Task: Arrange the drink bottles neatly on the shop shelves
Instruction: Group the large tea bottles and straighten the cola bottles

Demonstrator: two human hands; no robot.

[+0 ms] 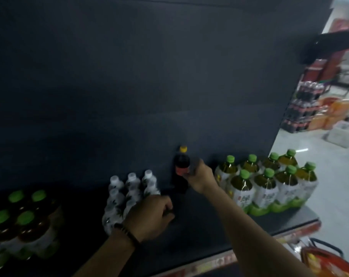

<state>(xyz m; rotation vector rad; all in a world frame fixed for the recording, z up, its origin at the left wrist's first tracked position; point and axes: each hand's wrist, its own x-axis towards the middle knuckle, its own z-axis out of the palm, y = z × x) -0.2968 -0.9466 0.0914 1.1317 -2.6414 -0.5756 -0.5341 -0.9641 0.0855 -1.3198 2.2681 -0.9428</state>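
While the right arm stretches forward across the black shelf board (209, 226), the right hand (199, 176) wraps its fingers round the red-labelled middle of a dark cola bottle (181, 166) with a yellow cap. The bottle stands upright near the back of the shelf, in front of the dark rear panel. The left hand (151, 216), with a dark bead bracelet (127, 233) at its wrist, hovers lower and nearer, knuckles up and fingers curled inward; whether it has hold of anything in the shadow beneath them I cannot tell. It overlaps the front corner of a wrapped pack of clear water bottles (129, 192) with white caps, which sits just left of the cola bottle. Just right of the right wrist a shrink-wrapped pack of green-capped tea bottles (269, 182) with pale labels fills the shelf's end. At far left stand green-capped bottles of brown drink (20, 220). Below the shelf edge at lower right shows a red basket (325, 262). Beyond, blurred on the pale floor, are stacked cola packs (301, 108) and orange drink packs (333, 110).
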